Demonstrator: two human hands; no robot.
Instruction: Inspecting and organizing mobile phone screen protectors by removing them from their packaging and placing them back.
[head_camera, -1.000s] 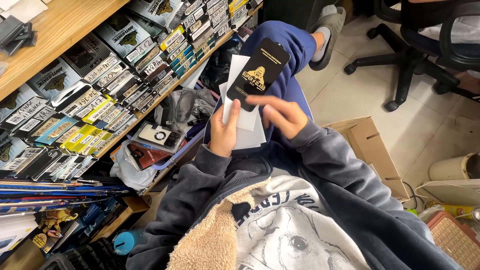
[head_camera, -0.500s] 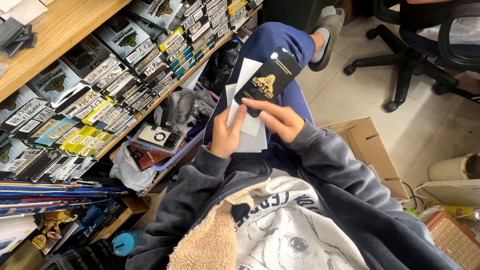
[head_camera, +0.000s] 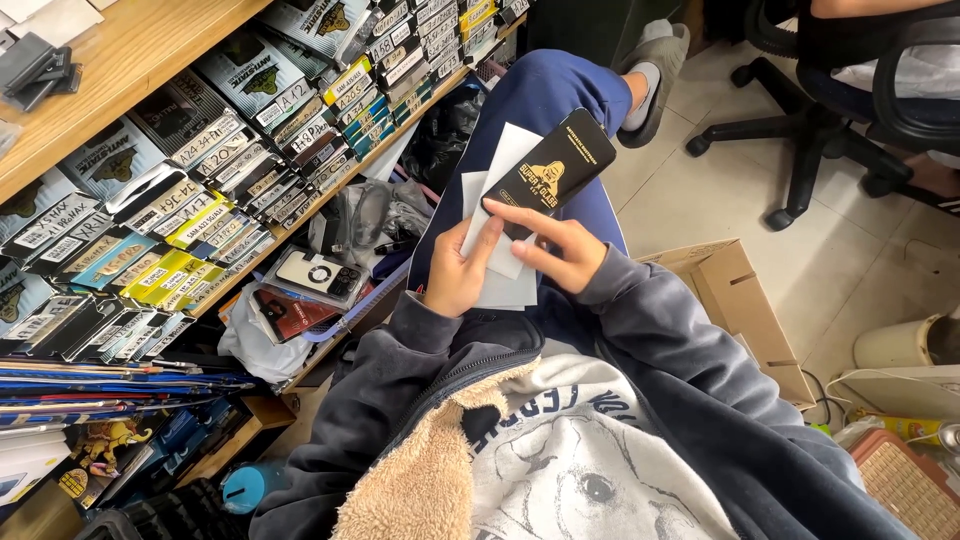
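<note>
Taking the black packet (head_camera: 548, 172) as our landmark and going left to right: far to its left runs the shelf (head_camera: 300, 215), packed with rows of small flat boxes (head_camera: 230, 150), and below that lie a phone case (head_camera: 316, 275) and a plastic bag (head_camera: 250, 345). Just left of and below the packet, our left hand (head_camera: 458, 272) is closed on the white sheets (head_camera: 497, 230), thumb laid over them, pinning them against our blue-trousered knee (head_camera: 545, 90). The packet itself sits over those sheets, tilted up to the right. Just below it, our right hand (head_camera: 552, 247) grips its lower end between thumb and fingers. Right of the packet stands an open carton (head_camera: 735, 300) on the floor, and farther right an office chair (head_camera: 850, 90).

We judge the hold on the packet light: it is pinched at one end only, so it could pivot and slide off the knee toward the carton. The loose sheets could fan apart if the left thumb eases.
</note>
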